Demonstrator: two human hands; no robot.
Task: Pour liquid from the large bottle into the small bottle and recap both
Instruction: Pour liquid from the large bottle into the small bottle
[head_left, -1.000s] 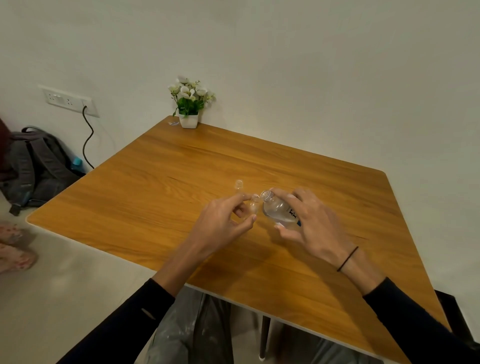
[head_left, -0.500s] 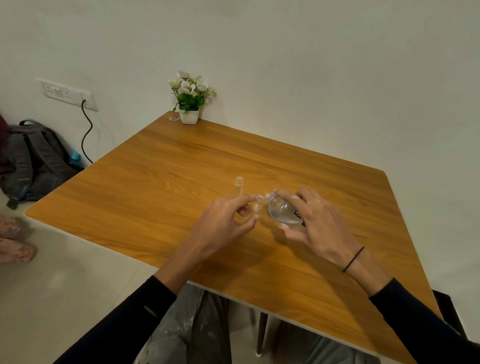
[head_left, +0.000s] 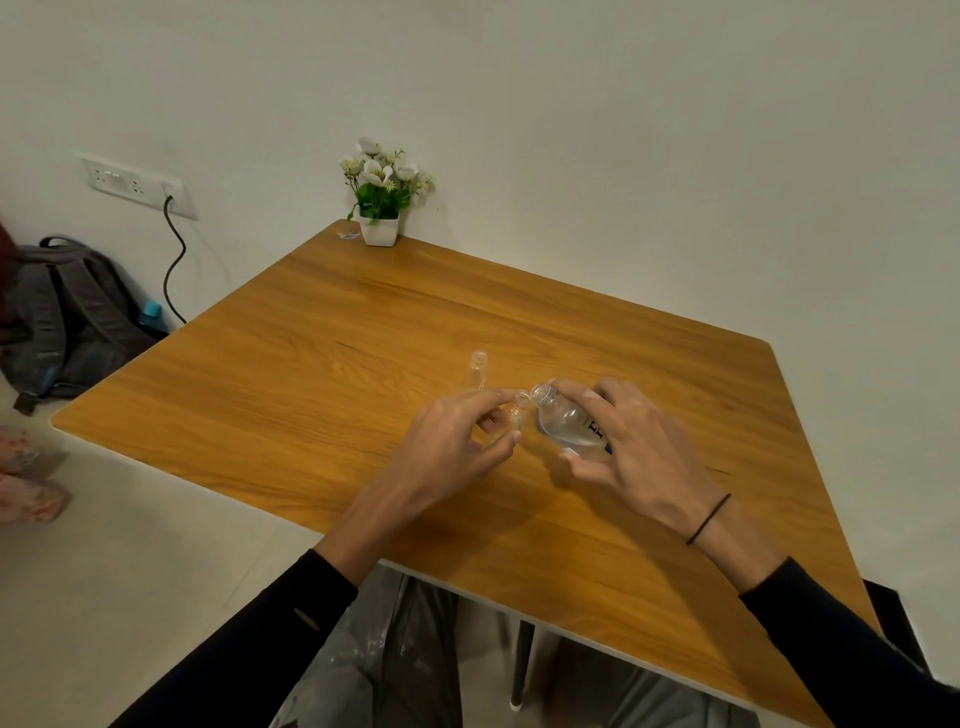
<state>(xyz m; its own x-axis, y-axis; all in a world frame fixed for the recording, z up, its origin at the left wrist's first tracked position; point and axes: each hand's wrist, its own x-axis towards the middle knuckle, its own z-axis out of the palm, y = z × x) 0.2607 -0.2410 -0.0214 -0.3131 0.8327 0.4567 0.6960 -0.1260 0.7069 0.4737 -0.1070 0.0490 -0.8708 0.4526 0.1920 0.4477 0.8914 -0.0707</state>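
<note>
Clear large bottle (head_left: 569, 427) lay tilted near frame centre, long axis running from lower right to upper left, open neck pointing upper left and touching or just beside the mouth of the small bottle (head_left: 519, 408). Right hand (head_left: 641, 451) gripped the large bottle, fingers (head_left: 574, 388) curled over its body, thumb beneath. Clear liquid sat in its lower body. Left hand (head_left: 451, 446) pinched the small bottle between thumb and forefinger, mouth up, roughly upright; contents could not be told. One further clear vial (head_left: 477, 370) stood uncapped on the wooden tabletop (head_left: 322, 374) just behind the left hand. Count: three clear vessels, two hands. One potted plant (head_left: 381, 200) at the tabletop's far edge.
</note>
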